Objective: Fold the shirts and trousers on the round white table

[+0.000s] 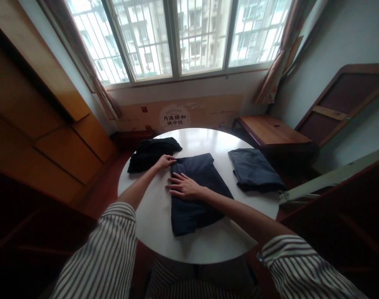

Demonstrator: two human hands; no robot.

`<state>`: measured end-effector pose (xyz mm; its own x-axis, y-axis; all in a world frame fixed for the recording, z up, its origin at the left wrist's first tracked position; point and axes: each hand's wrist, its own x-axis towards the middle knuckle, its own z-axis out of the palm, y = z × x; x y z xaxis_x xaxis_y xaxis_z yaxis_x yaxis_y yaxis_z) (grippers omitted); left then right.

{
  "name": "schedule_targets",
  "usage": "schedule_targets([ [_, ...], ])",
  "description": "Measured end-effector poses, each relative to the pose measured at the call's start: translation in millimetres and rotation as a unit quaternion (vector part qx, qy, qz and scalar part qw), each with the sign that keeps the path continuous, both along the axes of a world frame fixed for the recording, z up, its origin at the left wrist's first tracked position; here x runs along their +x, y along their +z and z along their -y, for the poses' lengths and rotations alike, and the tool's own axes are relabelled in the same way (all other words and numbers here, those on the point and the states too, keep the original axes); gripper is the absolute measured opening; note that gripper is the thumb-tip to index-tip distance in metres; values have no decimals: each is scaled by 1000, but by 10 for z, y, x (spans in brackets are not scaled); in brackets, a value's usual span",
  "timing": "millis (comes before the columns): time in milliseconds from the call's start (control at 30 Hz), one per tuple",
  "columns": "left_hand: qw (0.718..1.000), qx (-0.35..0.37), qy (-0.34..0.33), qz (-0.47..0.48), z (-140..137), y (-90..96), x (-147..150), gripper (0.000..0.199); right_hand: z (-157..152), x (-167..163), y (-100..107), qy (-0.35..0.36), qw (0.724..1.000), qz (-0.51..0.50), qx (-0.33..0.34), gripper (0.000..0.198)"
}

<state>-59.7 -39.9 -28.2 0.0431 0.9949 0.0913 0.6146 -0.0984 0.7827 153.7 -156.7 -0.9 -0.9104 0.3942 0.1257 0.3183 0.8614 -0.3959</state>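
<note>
A folded dark blue garment (198, 207), seemingly trousers, lies in the middle of a round white table (152, 224). My left hand (165, 162) has its fingers closed on the garment's upper left corner. Spread flat on the cloth near its left edge is my right hand (187, 187), with its fingers apart. A second folded dark blue garment (254, 169) rests at the table's right side. At the far left, close to my left hand, sits a heaped black garment (153, 151).
Beyond the table's right side stands a low wooden table (276, 131), with a framed panel (345, 99) leaning against the wall. Wooden cabinets (43, 124) line the left. A printed cardboard panel (208, 110) is below the barred window (198, 37).
</note>
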Motion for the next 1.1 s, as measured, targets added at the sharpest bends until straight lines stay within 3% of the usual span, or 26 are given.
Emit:
schedule_targets([
  [200,996,23,-13,-80,-1,64,55,19,373,132,-180,71,997,14,-17,60],
  [300,988,52,-8,-148,79,166,202,11,505,193,-150,110,992,-19,-50,60],
  [367,978,82,-14,-193,176,229,378,18,499,241,-122,106,987,-80,-91,53],
  [467,961,115,-59,-246,386,276,738,29,262,386,-53,-44,966,-220,-127,52],
  [533,948,127,-117,-267,559,264,1006,31,-44,544,20,-200,933,-282,-104,59],
  [600,931,141,-185,-281,742,216,1263,33,-400,718,86,-306,909,-276,-61,58],
  [667,911,147,-239,-301,920,142,1484,42,-719,859,98,-327,920,-214,-13,48],
  [767,897,137,-260,-332,1143,24,1706,69,-1018,951,-31,-287,955,-71,27,42],
  [867,898,126,-267,-326,1336,-36,1801,84,-1157,944,-248,-296,954,52,21,48],
  [1000,883,126,-344,-292,1592,0,1797,84,-1340,924,-430,-344,937,55,7,48],
  [1100,873,137,-411,-222,1593,62,1680,64,-1481,928,-476,-371,928,24,9,50],
])
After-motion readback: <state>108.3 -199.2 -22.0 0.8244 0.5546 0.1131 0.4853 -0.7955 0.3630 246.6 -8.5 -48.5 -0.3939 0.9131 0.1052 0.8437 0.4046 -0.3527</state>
